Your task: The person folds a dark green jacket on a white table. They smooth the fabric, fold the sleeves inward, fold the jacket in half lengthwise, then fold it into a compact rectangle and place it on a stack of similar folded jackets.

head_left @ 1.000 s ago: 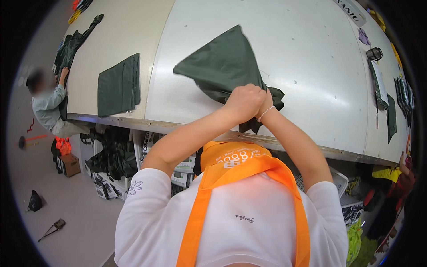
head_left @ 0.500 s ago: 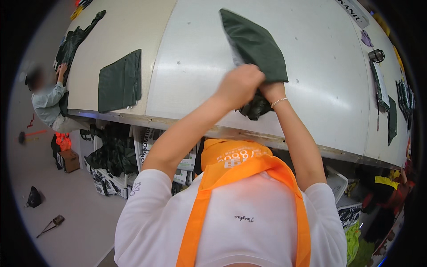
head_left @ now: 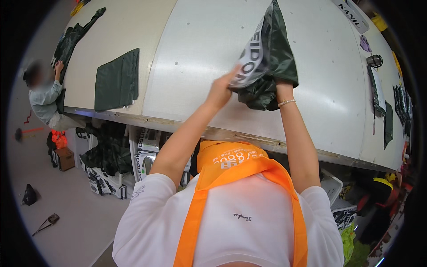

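Observation:
Above the white tabletop I hold up a dark green, glossy folded garment (head_left: 282, 49), partly inside a clear plastic bag (head_left: 251, 60) with large dark lettering. My left hand (head_left: 222, 90) pinches the bag's lower left edge. My right hand (head_left: 285, 92), a beaded bracelet at its wrist, grips the garment from below; its fingers are hidden in the folds. The lower end of the green material hangs bunched and crumpled between both hands. To the left, a flat stack of folded dark green pieces (head_left: 117, 80) lies on the cream part of the table.
A co-worker (head_left: 44, 95) at the far left handles a dark green garment (head_left: 71, 42). At the right lie a paper sheet (head_left: 378, 86), a dark round container (head_left: 374, 61) and more dark packets (head_left: 402, 104). Filled crates (head_left: 109, 184) stand under the wooden table edge (head_left: 249, 138).
The garment has swung upright and right, and the bag's lettered side now shows. My left hand has moved left and down, away from my right hand, pulling the bag's edge.

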{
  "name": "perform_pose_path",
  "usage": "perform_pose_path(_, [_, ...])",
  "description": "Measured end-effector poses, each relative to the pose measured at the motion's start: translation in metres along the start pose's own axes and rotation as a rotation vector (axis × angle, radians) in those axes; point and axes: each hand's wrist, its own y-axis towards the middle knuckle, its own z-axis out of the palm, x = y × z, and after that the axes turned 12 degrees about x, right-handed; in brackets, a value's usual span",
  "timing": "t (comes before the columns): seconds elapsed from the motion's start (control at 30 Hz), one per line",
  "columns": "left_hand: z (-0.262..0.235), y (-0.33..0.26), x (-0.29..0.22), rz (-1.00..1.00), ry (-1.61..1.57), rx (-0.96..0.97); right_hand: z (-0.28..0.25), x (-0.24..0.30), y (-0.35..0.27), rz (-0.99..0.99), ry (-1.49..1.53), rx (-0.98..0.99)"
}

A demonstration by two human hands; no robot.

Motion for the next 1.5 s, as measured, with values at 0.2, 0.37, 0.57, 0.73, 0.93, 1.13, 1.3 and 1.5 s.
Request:
perform_pose_path(0.2, [0.04, -0.028, -0.012, 0.044, -0.096, -0.106, -0.017, 0.021, 0.017, 0.038, -0.054, 0.099])
perform_pose_path(0.37, [0.066, -0.041, 0.03, -0.795, -1.282, -0.239, -0.005, 0.081, 0.015, 0.384, -0.079, 0.601])
perform_pose_path(0.57, [0.077, -0.038, 0.023, -0.735, -1.358, -0.265, 0.019, 0.051, 0.005, -0.018, -0.718, 0.653])
perform_pose_path(0.73, [0.086, -0.026, 0.013, -0.701, -1.088, -0.164, 0.009, 0.084, 0.018, -0.25, -1.035, 0.763])
perform_pose_path(0.93, [0.081, -0.028, 0.03, -0.568, -1.242, -0.249, 0.007, 0.081, 0.018, -0.686, -0.946, 0.6])
perform_pose_path(1.13, [0.076, -0.027, 0.051, -0.517, -1.357, -0.285, 0.044, 0.128, 0.012, -0.622, -1.237, 0.879])
perform_pose_path(1.3, [0.075, -0.027, 0.048, -0.635, -1.452, -0.218, 0.083, 0.084, 0.045, -0.078, -0.424, 0.656])
perform_pose_path(1.5, [0.079, -0.035, 0.052, -0.819, -1.406, 0.058, 0.124, 0.054, 0.06, -0.28, -0.312, 0.267])
